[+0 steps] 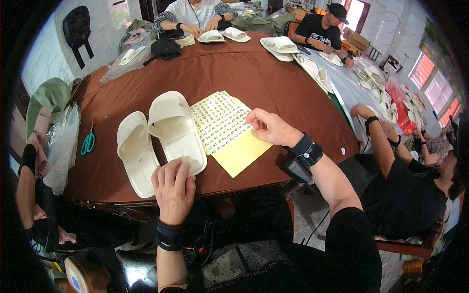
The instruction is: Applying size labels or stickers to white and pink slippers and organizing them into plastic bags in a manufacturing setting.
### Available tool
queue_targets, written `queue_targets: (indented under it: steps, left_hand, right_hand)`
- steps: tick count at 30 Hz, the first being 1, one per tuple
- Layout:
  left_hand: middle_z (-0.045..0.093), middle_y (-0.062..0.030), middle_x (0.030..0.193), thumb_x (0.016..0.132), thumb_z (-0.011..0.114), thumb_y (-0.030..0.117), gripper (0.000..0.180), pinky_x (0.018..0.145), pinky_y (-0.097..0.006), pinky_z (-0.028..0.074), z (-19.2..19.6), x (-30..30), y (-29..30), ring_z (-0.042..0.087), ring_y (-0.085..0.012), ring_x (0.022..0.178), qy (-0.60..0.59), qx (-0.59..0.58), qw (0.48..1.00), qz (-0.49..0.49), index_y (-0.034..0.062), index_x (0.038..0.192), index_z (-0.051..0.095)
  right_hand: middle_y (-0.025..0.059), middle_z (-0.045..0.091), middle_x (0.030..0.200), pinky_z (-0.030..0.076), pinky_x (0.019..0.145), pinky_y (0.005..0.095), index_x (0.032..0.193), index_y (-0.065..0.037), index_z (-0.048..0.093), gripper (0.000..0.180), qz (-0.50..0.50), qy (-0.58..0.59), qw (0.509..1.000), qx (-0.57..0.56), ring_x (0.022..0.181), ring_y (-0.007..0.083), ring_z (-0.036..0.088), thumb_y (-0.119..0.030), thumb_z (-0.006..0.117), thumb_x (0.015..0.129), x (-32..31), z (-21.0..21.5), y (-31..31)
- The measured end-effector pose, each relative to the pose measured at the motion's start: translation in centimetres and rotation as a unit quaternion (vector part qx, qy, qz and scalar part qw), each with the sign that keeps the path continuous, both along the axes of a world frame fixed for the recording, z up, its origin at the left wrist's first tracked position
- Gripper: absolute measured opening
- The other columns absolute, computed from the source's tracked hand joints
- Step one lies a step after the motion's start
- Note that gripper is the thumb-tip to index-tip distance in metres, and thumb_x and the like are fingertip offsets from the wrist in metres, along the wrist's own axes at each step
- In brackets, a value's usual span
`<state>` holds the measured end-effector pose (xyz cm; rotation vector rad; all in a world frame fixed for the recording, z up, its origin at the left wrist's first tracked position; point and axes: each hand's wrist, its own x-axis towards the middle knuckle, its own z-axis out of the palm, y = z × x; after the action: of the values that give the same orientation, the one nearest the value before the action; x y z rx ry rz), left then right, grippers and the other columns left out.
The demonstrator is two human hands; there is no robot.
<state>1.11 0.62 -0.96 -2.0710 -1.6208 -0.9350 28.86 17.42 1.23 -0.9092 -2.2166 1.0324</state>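
Two cream slide slippers (pixel 136 154) lie side by side in front of me, toes pointing away. My left hand (pixel 173 190) rests its bent, slightly parted fingers on the heel of the right-hand slipper (pixel 178 129). Beside that slipper is a yellow sheet of small printed stickers (pixel 222 122); its lower part is bare yellow backing (pixel 237 158). At the sheet's right edge my right hand (pixel 273 128) has thumb and forefinger pinched together. Whatever is between those fingertips is too small to make out.
Teal scissors (pixel 88 141) lie left on the brown-covered table (pixel 293 105). Plastic bags (pixel 66 146) hang by its left edge. Across from me, a person (pixel 195 19) handles slippers (pixel 212 36). More slippers (pixel 281 46) and co-workers are at the right, one person (pixel 400 185) close by.
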Motion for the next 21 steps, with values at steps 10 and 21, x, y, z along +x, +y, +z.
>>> queue_targets:
  steps: [10,21]
  left_hand:
    - [0.058,-0.0103,0.110,0.073,0.066,0.006,0.033,0.092,-0.044,0.039,0.1,-0.3,-0.1,0.053,-0.0305,0.101,-0.015,0.004,1.000,-0.002,0.0059,0.105,0.059]
    - [0.056,-0.0101,0.110,0.074,0.067,0.010,0.034,0.093,-0.045,0.038,-0.2,-0.8,-0.2,0.053,-0.0286,0.101,-0.020,0.012,1.000,-0.015,0.0052,0.107,0.058]
  right_hand:
    - [-0.0007,0.050,0.088,0.042,0.071,0.0227,0.102,-0.005,0.050,0.025,-0.018,0.106,0.994,0.010,0.078,0.0077,0.047,0.006,0.050,0.078,-0.5,1.3,-0.4]
    - [0.0045,0.056,0.092,0.045,0.079,0.0271,0.109,-0.002,0.047,0.030,0.174,0.092,0.980,-0.028,0.086,0.0117,0.055,0.007,0.044,0.081,-12.3,4.6,-3.6]
